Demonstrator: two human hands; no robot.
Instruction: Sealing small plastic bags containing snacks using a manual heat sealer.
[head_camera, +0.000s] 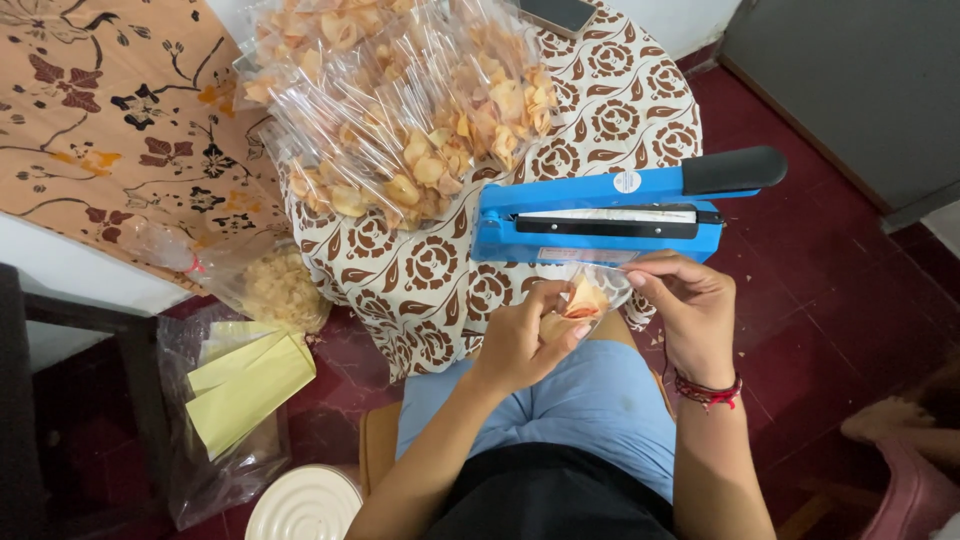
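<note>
My left hand (520, 340) and my right hand (690, 310) together hold a small clear bag of chips (588, 296) just in front of a blue heat sealer (610, 218). The left fingers pinch the bag's left side and the right fingers pinch its upper right edge. The sealer sits on a low table with a brown-and-white patterned cloth (610, 100), its black-handled arm raised. A red thread bracelet (706, 390) circles my right wrist.
A pile of sealed chip bags (400, 110) covers the table's left part. A large bag of loose chips (275, 285) hangs at the left. Yellow paper sheets in plastic (245, 385) and a white round lid (305, 505) lie on the red floor. A phone (555, 12) lies at the table's far edge.
</note>
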